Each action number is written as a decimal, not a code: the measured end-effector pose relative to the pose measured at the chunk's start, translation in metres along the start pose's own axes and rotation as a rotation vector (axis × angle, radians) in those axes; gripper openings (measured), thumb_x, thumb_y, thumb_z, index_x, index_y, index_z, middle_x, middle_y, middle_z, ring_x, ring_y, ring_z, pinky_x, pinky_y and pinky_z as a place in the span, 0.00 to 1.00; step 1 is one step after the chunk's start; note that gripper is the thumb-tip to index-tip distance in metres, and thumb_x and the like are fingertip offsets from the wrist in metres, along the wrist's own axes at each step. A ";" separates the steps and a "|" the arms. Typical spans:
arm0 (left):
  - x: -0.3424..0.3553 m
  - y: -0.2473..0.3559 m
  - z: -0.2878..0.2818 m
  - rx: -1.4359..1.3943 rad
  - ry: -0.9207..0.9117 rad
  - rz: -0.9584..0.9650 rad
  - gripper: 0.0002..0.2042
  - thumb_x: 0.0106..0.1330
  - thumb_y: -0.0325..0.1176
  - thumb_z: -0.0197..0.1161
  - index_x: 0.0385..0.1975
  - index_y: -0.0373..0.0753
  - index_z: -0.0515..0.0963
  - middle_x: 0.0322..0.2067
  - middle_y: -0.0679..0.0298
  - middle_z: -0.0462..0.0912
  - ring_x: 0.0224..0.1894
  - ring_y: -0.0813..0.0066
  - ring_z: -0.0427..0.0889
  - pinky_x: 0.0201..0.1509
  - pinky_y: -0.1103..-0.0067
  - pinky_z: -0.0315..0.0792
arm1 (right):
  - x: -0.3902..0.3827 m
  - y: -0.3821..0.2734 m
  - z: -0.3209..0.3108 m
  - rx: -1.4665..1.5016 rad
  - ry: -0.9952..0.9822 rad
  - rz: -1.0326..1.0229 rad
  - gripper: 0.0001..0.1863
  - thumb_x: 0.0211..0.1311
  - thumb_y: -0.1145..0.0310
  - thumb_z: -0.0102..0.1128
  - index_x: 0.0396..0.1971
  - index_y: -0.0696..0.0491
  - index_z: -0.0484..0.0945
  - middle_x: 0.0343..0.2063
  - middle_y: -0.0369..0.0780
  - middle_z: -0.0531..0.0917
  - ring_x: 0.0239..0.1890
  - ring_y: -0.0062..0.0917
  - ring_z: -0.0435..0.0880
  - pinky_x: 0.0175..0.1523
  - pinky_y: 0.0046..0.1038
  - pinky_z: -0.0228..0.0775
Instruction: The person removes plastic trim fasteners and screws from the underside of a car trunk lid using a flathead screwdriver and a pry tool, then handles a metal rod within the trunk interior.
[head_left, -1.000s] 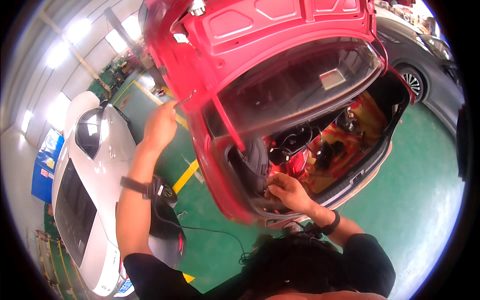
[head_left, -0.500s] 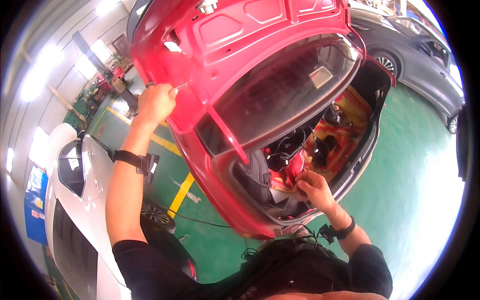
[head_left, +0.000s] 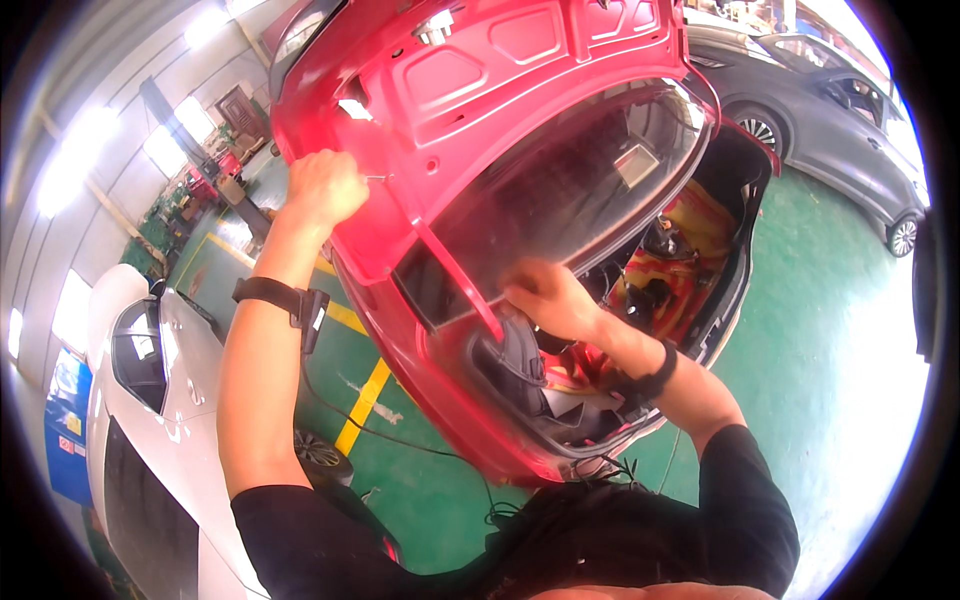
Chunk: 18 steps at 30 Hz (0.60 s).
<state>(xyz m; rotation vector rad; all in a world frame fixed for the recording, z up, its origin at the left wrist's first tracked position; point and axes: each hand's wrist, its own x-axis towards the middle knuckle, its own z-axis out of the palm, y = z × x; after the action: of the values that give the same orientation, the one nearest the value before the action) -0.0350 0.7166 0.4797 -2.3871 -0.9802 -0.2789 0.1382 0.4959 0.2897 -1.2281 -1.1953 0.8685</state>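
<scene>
The red trunk lid (head_left: 440, 85) of a car stands raised in front of me. My left hand (head_left: 328, 188) is closed at the lid's left edge. A thin, pale line shows beside its knuckles on the lid's inner side; what the fingers hold is hidden. Before the dark rear window (head_left: 560, 190), near the lower end of the red hinge arm (head_left: 455, 270), is my right hand (head_left: 550, 298). Its fingers are curled and slightly blurred, and I cannot make out anything in them. Below it, the open trunk (head_left: 575, 425) shows dark trim, wiring and red-and-yellow material.
A white car (head_left: 170, 400) stands at the left and a grey car (head_left: 815, 110) at the far right. Yellow lines (head_left: 362, 405) cross the green floor (head_left: 800, 330). A dark cable (head_left: 385, 437) runs along the floor near the red bumper.
My right hand has risen from inside the trunk, up and to the left, to the hinge arm by the rear window. My left hand stays at the lid's edge, its wrist slightly turned.
</scene>
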 end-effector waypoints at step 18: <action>-0.013 -0.004 0.040 0.034 0.285 0.050 0.16 0.63 0.47 0.64 0.25 0.38 0.81 0.23 0.57 0.84 0.31 0.59 0.85 0.38 0.63 0.75 | 0.205 -0.029 0.077 0.187 0.126 0.199 0.46 0.61 0.29 0.52 0.53 0.65 0.72 0.41 0.50 0.83 0.38 0.37 0.87 0.39 0.38 0.82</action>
<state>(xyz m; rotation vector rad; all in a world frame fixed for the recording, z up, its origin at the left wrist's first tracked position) -0.0481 0.7337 0.4428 -2.2586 -0.7860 -0.5620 0.1025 0.7039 0.3528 -1.2423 -0.8812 1.0108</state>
